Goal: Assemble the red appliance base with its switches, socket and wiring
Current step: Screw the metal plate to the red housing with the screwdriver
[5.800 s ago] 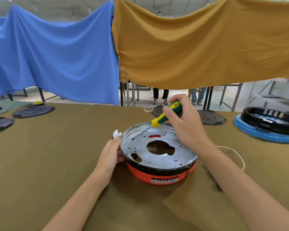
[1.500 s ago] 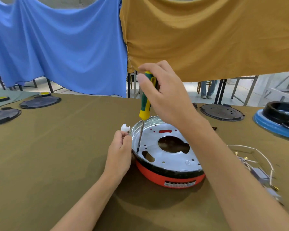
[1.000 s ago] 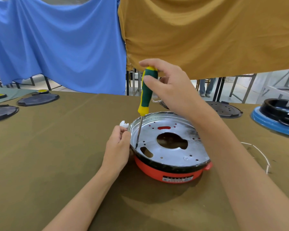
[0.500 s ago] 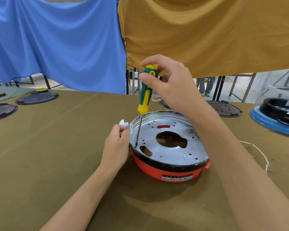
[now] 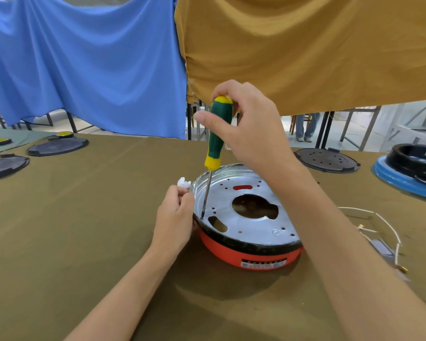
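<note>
The red appliance base (image 5: pixel 234 252) sits on the olive cloth in the middle of the table, topped by a silver metal plate (image 5: pixel 256 225) with a large cut-out and several small holes. My right hand (image 5: pixel 251 134) grips a green and yellow screwdriver (image 5: pixel 218 134) held nearly upright; its tip rests in a hole near the plate's left edge. My left hand (image 5: pixel 175 217) holds the base's left rim and pinches a small white part (image 5: pixel 183 182) just outside it.
White wiring with brass terminals (image 5: pixel 379 232) lies to the right of the base. Black round covers (image 5: pixel 57 146) (image 5: pixel 326 159) lie at the far left and far right. A blue and black appliance base (image 5: pixel 411 168) stands at the right edge. Blue and mustard cloths hang behind.
Since 5.8 s ago the screwdriver has gone from slanted over the plate to nearly upright, tip in a left-edge hole. Over the last second both hands barely move.
</note>
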Demonstrator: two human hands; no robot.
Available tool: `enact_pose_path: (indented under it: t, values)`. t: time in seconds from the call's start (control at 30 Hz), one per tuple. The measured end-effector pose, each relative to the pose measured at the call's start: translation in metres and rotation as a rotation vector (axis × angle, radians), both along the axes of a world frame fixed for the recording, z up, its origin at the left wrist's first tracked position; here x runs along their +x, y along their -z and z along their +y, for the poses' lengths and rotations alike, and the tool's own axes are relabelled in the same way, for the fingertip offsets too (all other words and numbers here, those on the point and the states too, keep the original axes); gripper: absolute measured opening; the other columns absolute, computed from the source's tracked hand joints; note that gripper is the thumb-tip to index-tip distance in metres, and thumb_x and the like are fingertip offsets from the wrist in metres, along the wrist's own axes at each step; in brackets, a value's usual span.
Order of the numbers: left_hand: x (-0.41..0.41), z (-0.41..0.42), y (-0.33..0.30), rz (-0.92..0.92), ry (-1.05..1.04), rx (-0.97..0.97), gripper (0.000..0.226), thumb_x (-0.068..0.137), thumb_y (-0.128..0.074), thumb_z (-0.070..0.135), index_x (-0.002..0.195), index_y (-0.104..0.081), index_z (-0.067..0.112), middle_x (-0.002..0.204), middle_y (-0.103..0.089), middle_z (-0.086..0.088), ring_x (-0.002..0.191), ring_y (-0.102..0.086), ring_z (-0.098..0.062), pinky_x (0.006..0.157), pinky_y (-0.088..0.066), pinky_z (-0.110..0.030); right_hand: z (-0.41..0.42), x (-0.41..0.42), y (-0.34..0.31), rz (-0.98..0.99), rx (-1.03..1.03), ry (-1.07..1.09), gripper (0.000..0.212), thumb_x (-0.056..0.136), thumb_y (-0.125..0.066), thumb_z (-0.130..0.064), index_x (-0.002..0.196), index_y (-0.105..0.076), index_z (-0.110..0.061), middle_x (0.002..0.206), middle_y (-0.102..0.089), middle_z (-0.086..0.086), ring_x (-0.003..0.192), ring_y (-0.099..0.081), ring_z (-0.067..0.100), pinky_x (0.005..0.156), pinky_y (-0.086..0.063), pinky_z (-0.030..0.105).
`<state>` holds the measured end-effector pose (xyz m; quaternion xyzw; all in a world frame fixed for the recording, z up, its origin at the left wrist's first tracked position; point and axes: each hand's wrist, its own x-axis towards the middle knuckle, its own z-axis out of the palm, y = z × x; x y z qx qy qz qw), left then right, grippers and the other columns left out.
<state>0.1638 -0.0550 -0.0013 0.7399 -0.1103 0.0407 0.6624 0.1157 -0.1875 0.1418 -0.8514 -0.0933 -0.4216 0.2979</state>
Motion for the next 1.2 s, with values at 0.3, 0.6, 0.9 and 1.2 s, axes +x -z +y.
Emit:
enact_pose_path:
  t: [0.3,0.6,0.9,1.2]
  values:
    - [0.000,0.000,-0.001,-0.005,-0.012,0.008,0.013,0.093,-0.044,0.015,0.092,-0.053,0.007,0.072,-0.053,-0.007,0.060,-0.046,-0.017,0.055,-0.039,-0.035,-0.003,-0.002,-0.004,0.085,0.051,-0.132,0.028,0.099,-0.054,-0.022,0.126,-0.059,-0.020,0.096,-0.056,-0.006,0.064,-0.044,-0.002,0.065,-0.034,0.015]
    - [-0.001,0.000,0.002,-0.042,-0.028,0.036,0.013,0.094,-0.044,0.018,0.090,-0.055,0.012,0.070,-0.054,-0.005,0.060,-0.047,-0.016,0.056,-0.039,-0.037,0.018,0.001,0.001,-0.012,-0.010,0.000,0.030,0.101,-0.050,-0.040,0.106,-0.061,-0.012,0.090,-0.056,-0.001,0.076,-0.051,0.014,0.070,-0.044,0.029]
    - [0.001,-0.001,0.004,-0.050,-0.031,0.032,0.014,0.089,-0.043,0.024,0.087,-0.056,0.017,0.070,-0.054,-0.005,0.064,-0.047,-0.021,0.061,-0.041,-0.041,0.016,-0.002,0.002,0.002,-0.044,0.027,0.033,0.094,-0.059,-0.047,0.099,-0.057,-0.014,0.082,-0.055,0.004,0.073,-0.049,0.017,0.065,-0.040,0.029]
    - [0.001,-0.002,0.005,-0.082,-0.051,0.033,0.013,0.091,-0.044,0.021,0.083,-0.054,0.018,0.062,-0.049,0.001,0.056,-0.042,-0.015,0.055,-0.036,-0.037,0.013,-0.005,-0.006,0.076,0.026,-0.119,0.021,0.097,-0.057,-0.027,0.115,-0.062,-0.018,0.094,-0.059,-0.005,0.075,-0.047,0.002,0.071,-0.038,0.019]
